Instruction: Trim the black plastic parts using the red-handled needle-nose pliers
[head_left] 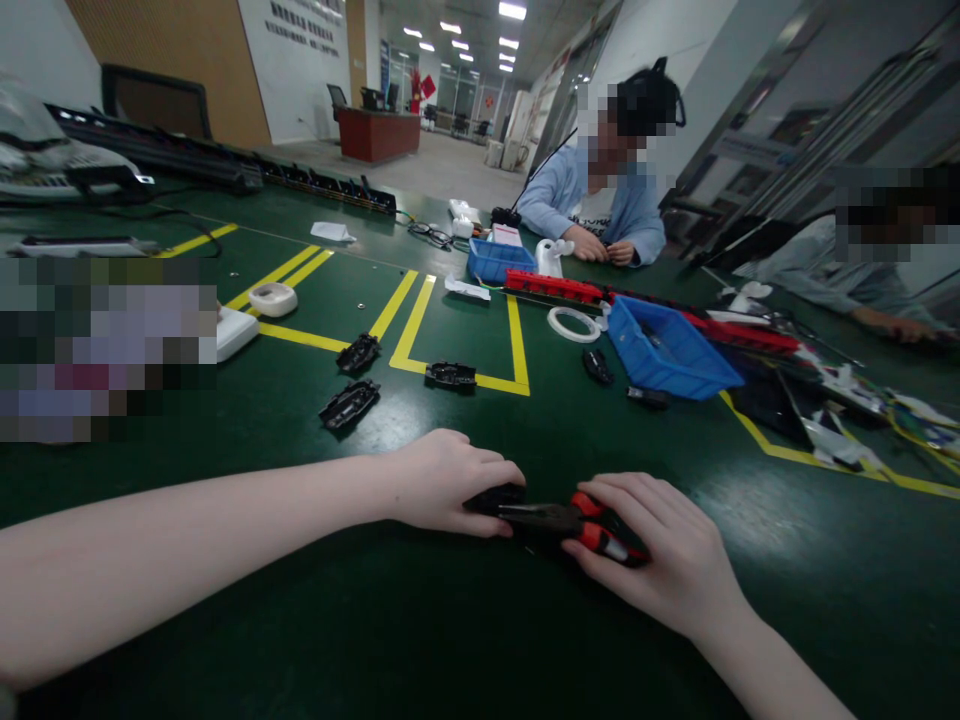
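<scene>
My left hand (446, 480) rests on the green table and holds a small black plastic part (495, 496) against the surface. My right hand (660, 545) grips red-handled pliers (592, 525), whose dark jaws reach left to the black part. Both hands meet near the middle of the table's front. Three more black plastic parts (358, 352) (349, 402) (451, 376) lie farther back on the table, beside the yellow tape lines.
A blue bin (670, 350) stands at the right, with a smaller blue bin (495, 259) behind it. A white tape ring (573, 323), red strips (553, 287) and a white box (235, 331) lie around. Two other people sit at the far right side.
</scene>
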